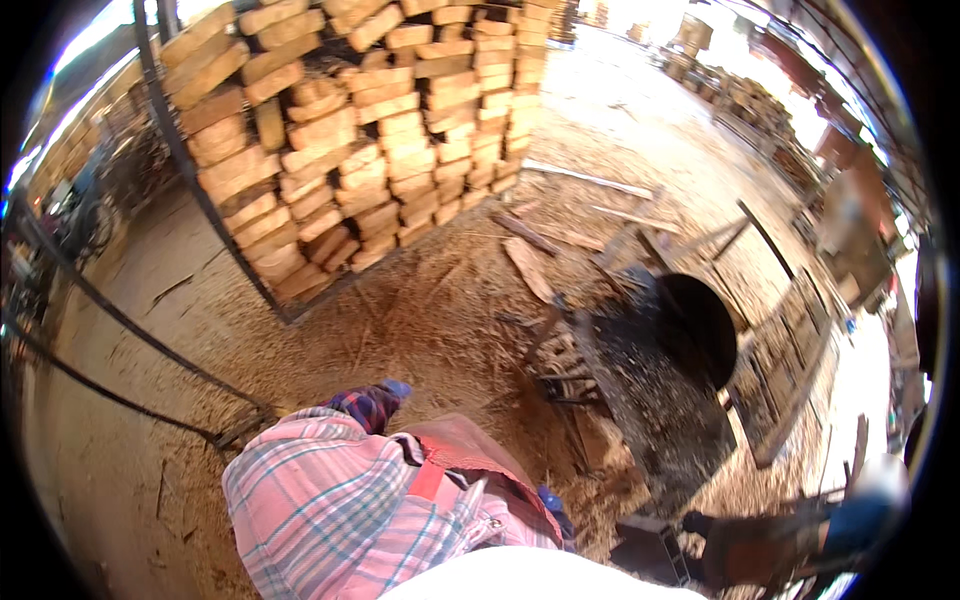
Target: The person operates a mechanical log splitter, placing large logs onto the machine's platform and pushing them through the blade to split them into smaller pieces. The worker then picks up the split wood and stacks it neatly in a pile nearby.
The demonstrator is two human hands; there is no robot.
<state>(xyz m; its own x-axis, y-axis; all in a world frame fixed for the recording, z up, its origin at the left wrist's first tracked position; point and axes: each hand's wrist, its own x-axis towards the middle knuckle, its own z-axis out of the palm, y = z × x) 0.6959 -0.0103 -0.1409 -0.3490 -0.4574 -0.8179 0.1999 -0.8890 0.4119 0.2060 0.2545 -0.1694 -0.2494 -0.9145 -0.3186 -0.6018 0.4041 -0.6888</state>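
My left hand [397,388] shows as a small blue patch, perhaps a glove, beyond a dark checked cuff [365,407]. My pink checked sleeve [320,465] leads to it. Another blue patch at the edge of my reddish-brown apron [465,435] may be my right hand [549,499], mostly covered by clothing. The fingers of both are too small or hidden to read, and nothing held can be made out. Right of me stands a machine with a dark sloping bed [650,400] strewn with chips and a big round dark disc or drum [700,330].
A tall stack of sawn timber [390,150] stands ahead in a metal frame [180,150]. Loose wood strips [528,268] lie on the sawdust-covered ground. Metal bars [120,310] cross at left. A blurred brown and blue machine part [770,545] sits at lower right.
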